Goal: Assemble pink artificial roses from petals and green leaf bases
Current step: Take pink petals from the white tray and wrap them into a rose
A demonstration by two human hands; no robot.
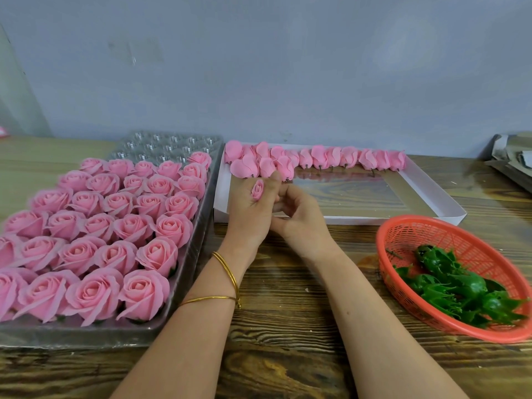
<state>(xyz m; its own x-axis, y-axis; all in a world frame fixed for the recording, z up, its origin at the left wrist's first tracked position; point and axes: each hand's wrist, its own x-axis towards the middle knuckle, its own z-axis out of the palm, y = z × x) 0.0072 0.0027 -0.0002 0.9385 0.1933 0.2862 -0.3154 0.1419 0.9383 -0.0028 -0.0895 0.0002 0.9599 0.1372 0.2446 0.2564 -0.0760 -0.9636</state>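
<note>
My left hand (249, 210) holds a small pink rose bud (257, 190) upright between its curled fingers, just in front of the white box. My right hand (299, 214) sits right beside it with fingers curled, its fingertips against the left hand; whether it pinches anything is hidden. A row of loose pink petal pieces (319, 157) lies along the far side of the white box (437, 194). Green leaf bases (457, 286) fill the red basket (403, 228) at the right.
A clear plastic tray (198, 246) at the left holds several rows of finished pink roses (95, 237), with bare cups at its far end. Grey cardboard (515, 159) lies at the far right. A grey wall stands behind the wooden table (288, 326).
</note>
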